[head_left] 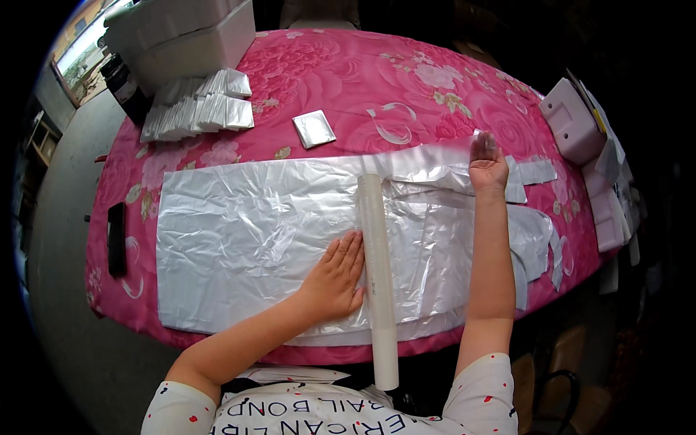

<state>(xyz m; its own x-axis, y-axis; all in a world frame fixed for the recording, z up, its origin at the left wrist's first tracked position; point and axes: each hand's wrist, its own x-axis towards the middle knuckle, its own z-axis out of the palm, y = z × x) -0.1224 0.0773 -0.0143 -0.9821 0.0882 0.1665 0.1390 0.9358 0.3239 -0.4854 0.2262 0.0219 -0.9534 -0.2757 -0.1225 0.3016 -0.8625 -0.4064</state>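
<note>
Lying flat on the silvery plastic sheets (232, 246), the left grip (336, 275) has its fingers together, just beside the white tube (378, 283). Right grip (489, 163) is palm-up by the sheets' far edge, honestly too blurry, can't tell if it's pinching them.

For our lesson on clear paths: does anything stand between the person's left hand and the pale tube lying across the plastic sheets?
Nothing visible does. The left hand lies palm-down on the plastic sheets, fingers beside the pale tube; contact is unclear. The folded square packet lies past the sheets' far edge.
</note>
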